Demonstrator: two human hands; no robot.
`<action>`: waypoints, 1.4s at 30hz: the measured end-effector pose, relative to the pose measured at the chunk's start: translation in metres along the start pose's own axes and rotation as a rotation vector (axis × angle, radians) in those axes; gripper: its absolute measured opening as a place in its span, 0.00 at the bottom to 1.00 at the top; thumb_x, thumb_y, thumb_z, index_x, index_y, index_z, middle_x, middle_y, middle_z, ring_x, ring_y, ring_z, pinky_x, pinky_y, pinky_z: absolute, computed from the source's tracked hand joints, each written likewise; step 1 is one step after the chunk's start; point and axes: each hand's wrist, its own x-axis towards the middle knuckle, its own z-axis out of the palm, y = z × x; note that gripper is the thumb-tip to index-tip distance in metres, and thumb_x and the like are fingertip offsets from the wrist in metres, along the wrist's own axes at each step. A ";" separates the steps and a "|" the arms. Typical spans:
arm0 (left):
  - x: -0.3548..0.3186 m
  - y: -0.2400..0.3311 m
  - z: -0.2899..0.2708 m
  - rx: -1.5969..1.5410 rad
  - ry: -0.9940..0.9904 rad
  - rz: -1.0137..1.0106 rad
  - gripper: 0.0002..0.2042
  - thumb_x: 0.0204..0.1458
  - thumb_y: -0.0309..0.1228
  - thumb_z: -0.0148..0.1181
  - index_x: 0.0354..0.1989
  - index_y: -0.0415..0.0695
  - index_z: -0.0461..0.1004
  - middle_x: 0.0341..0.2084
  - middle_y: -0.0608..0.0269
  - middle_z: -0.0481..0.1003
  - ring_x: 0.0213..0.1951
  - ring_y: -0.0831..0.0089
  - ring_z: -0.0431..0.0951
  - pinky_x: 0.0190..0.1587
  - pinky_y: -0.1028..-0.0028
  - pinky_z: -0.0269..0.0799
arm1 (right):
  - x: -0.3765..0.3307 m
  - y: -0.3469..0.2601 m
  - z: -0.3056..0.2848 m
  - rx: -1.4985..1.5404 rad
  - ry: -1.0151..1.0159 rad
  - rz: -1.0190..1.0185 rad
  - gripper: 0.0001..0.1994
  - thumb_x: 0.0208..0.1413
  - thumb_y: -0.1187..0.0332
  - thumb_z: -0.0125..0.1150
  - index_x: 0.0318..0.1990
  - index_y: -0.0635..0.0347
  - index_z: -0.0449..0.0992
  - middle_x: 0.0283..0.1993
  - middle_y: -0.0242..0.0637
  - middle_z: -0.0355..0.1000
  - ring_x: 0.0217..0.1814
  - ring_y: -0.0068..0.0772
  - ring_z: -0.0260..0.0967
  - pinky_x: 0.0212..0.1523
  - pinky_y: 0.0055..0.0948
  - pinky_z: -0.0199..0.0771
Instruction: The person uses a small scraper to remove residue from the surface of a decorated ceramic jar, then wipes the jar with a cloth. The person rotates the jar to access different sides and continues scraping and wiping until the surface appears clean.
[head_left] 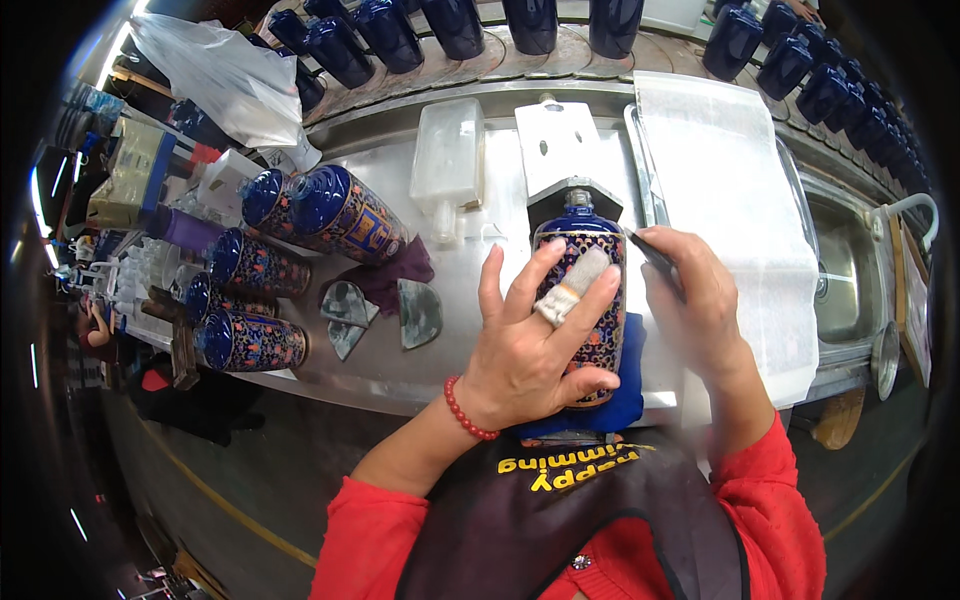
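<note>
A blue bottle (578, 222) patterned in red and gold stands out before me, its neck pointing away and its base toward my body. My left hand (535, 355) lies across it with fingers spread, thumb on its lower right side, holding it. A greyish-white wrap (575, 288) covers one finger. To the bottle's right, my right hand (700, 290) is closed around a slim black tool (655, 257), with its tip near the bottle's shoulder; its exact kind is unclear. Blue cloth (628, 385) shows beneath the bottle. A dark angled rest (605, 200) sits around its neck end.
Several decorated bottles (350, 215) lie or stand at left, beside a purple cloth (405, 268) and dark green marbled pieces (420, 313). A clear bottle (447, 160) lies ahead. White paper (720, 200) covers the right side, before a sink (840, 270). Plain blue bottles (530, 25) line the conveyor behind.
</note>
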 end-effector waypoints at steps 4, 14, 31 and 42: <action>-0.036 0.007 0.009 -0.150 0.165 -0.068 0.39 0.62 0.61 0.49 0.66 0.36 0.70 0.56 0.51 0.77 0.65 0.50 0.65 0.71 0.42 0.41 | 0.010 -0.007 -0.002 -0.146 -0.032 -0.216 0.15 0.47 0.76 0.67 0.45 0.61 0.77 0.37 0.36 0.70 0.35 0.37 0.68 0.39 0.40 0.67; -0.079 0.013 0.028 -0.101 0.094 -0.209 0.49 0.56 0.63 0.58 0.74 0.33 0.54 0.64 0.41 0.66 0.67 0.43 0.58 0.70 0.38 0.43 | 0.070 -0.042 -0.006 -0.234 0.009 -0.260 0.07 0.48 0.69 0.67 0.36 0.54 0.78 0.30 0.32 0.68 0.32 0.34 0.68 0.36 0.37 0.65; -0.078 0.020 0.036 0.015 0.136 -0.257 0.50 0.48 0.58 0.68 0.73 0.34 0.58 0.63 0.47 0.68 0.65 0.48 0.62 0.69 0.35 0.40 | -0.018 -0.054 -0.014 0.424 -0.171 0.015 0.14 0.44 0.77 0.72 0.42 0.56 0.83 0.33 0.34 0.73 0.37 0.39 0.71 0.40 0.37 0.69; -0.101 0.040 0.039 0.118 0.193 -0.131 0.32 0.59 0.50 0.60 0.66 0.40 0.71 0.61 0.46 0.71 0.64 0.48 0.64 0.70 0.38 0.41 | -0.085 -0.016 -0.018 0.518 -0.100 0.454 0.10 0.54 0.78 0.69 0.44 0.68 0.80 0.38 0.37 0.72 0.32 0.22 0.71 0.29 0.22 0.69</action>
